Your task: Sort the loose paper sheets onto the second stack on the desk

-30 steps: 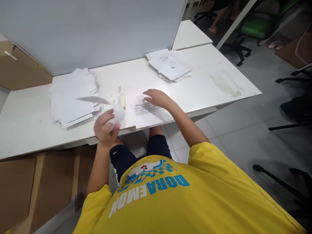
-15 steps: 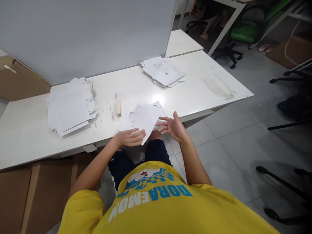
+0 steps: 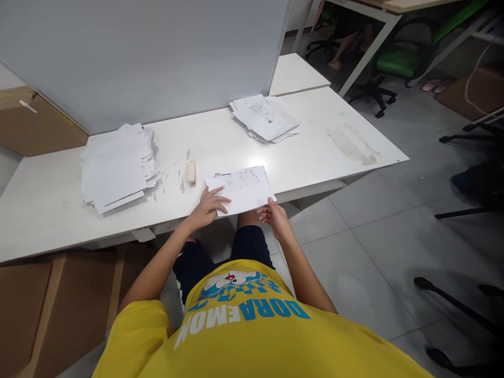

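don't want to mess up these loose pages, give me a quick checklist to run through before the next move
1. Left hand on the flat white printed paper sheets at the table edge: ok, fingers spread over the near left corner.
2. Right hand gripping them: cannot tell; it is at the near right corner, but a pinch isn't clear.
3. Sheet edges exactly aligned: cannot tell, too small.
4. Small cream oblong stapler-like tool clear of both hands: ok, standing left of the sheets.
5. Large white paper stack at far left squared up: not ok, edges ragged.
6. Smaller white printed paper stack apart from the sheets: ok.
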`<state>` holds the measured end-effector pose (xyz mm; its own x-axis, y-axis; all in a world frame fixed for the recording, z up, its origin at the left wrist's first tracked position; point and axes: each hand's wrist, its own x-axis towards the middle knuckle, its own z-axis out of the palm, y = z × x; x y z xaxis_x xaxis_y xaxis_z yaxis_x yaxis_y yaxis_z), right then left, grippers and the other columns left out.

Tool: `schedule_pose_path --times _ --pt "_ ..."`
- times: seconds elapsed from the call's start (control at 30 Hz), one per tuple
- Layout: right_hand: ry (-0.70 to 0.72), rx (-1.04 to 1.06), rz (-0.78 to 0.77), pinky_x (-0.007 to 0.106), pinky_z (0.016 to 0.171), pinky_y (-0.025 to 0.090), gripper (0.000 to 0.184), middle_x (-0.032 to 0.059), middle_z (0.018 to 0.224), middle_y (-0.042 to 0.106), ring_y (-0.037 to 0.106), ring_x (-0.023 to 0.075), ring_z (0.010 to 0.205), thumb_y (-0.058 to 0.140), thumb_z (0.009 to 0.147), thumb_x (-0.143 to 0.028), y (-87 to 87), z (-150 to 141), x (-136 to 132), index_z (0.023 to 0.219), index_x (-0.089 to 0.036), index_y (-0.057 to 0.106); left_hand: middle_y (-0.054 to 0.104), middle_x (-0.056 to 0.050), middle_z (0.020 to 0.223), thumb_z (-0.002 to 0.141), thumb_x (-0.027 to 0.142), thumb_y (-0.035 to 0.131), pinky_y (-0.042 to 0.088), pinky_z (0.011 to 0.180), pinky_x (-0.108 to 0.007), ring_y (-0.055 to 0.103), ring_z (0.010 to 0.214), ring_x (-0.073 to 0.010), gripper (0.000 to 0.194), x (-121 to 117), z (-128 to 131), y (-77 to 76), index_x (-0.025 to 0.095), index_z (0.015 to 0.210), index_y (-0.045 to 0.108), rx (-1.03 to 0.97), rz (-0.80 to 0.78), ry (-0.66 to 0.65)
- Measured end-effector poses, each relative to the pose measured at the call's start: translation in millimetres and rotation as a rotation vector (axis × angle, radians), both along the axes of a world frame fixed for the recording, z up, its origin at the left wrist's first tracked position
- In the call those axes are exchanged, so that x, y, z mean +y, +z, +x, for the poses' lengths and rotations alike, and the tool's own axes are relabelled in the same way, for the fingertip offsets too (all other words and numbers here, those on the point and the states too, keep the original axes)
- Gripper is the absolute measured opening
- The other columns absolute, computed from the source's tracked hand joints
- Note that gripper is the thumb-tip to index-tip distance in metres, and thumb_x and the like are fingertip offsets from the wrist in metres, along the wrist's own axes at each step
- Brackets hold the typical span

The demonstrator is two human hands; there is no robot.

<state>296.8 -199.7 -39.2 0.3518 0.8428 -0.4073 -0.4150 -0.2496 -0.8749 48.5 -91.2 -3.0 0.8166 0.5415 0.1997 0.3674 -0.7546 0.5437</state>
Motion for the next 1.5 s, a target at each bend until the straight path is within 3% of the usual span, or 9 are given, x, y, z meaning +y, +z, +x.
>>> schedule_pose_path --times 0.2,0.33,0.43,0.57,0.8,0.9,1.07,1.2,1.5 --pt "-0.166 0.049 0.063 0.022 0.041 0.041 0.046 0.0007 0.062 0.065 0.052 0.0089 0.045 0.082 0.061 -0.056 -13.0 4.8 16.2 0.074 -0.02 0.056 0.042 0.002 0.156 0.095 0.015 0.029 0.01 0.125 -0.058 0.008 0.155 -0.0253 0.044 6.6 1.5 4.1 0.025 0.103 0.071 -0.004 -0.044 0.132" --pt "-0.129 0.001 0.109 0.022 0.04 0.036 0.038 -0.0023 0.055 0.06 0.048 0.0077 0.042 0.077 0.066 -0.05 -15.8 8.4 20.8 0.07 -0.021 0.053 0.041 -0.008 0.156 0.102 0.032 0.025 0.03 0.121 -0.05 0.026 0.151 -0.0252 0.044 3.8 9.4 -3.1 0.022 0.131 0.056 -0.085 -0.118 0.464" --pt "-0.121 -0.028 0.124 0.022 0.04 0.033 0.035 -0.0033 0.051 0.055 0.043 0.0069 0.041 0.074 0.07 -0.049 -17.9 6.8 17.2 0.065 -0.021 0.052 0.035 -0.018 0.158 0.1 0.042 0.038 0.029 0.121 -0.051 0.028 0.149 -0.031 0.054 0.1 18.8 -8.0 0.014 0.146 0.039 0.02 -0.105 0.607" --pt "-0.132 -0.052 0.151 0.023 0.041 0.029 0.037 -0.0042 0.048 0.049 0.039 0.0067 0.041 0.072 0.073 -0.048 -21.9 4.1 7.2 0.06 -0.021 0.05 0.02 -0.017 0.164 0.093 0.041 0.052 0.026 0.119 -0.055 0.022 0.149 -0.0374 0.072 5.7 30.1 -5.3 0.015 0.154 0.024 0.177 0.009 0.608" --pt "-0.013 -0.089 0.121 0.023 0.045 0.036 0.034 -0.0039 0.053 0.05 0.044 0.0096 0.049 0.075 0.07 -0.049 -23.7 9.6 -1.5 0.065 -0.022 0.054 0.052 -0.018 0.135 0.095 0.04 0.047 0.036 0.105 -0.051 0.045 0.126 -0.0356 0.048 30.7 41.8 3.4 0.016 0.136 0.049 0.338 0.194 0.499" --pt "0.127 0.009 0.107 0.027 0.059 0.05 0.036 0.0008 0.074 0.065 0.061 0.0166 0.071 0.076 0.068 -0.054 -18.9 30.1 8.9 0.083 -0.023 0.063 0.055 -0.017 0.126 0.097 0.039 0.044 0.038 0.099 -0.049 0.047 0.117 -0.0343 0.039 31.3 42.0 3.9 0.016 0.126 0.056 0.351 0.245 0.484" --pt "0.416 0.039 -0.043 0.028 0.067 0.053 0.032 0.0073 0.085 0.073 0.065 0.0192 0.079 0.074 0.075 -0.049 -2.4 59.4 20.8 0.083 -0.019 0.068 0.056 -0.015 0.119 0.098 0.037 0.043 0.037 0.098 -0.048 0.048 0.114 -0.0324 0.033 28.2 40.1 4.2 0.016 0.119 0.058 0.328 0.217 0.438" --pt "0.362 0.006 -0.04 0.03 0.07 0.054 0.025 0.0061 0.096 0.076 0.068 0.0206 0.084 0.077 0.071 -0.032 2.2 43.8 18.1 0.092 -0.021 0.07 0.058 -0.014 0.114 0.097 0.035 0.045 0.038 0.097 -0.048 0.05 0.11 -0.0319 0.026 27.6 40.3 2.3 0.018 0.11 0.06 0.266 0.223 0.454" --pt "0.256 -0.023 0.077 0.035 0.078 0.056 0.039 0.0052 0.103 0.075 0.069 0.0231 0.092 0.076 0.064 -0.027 7.1 11.6 2.6 0.101 -0.023 0.068 0.069 -0.008 0.102 0.1 0.028 0.035 0.05 0.085 -0.039 0.062 0.098 -0.025 0.027 21.3 19.5 6.6 0.021 0.103 0.061 0.055 0.079 0.489"
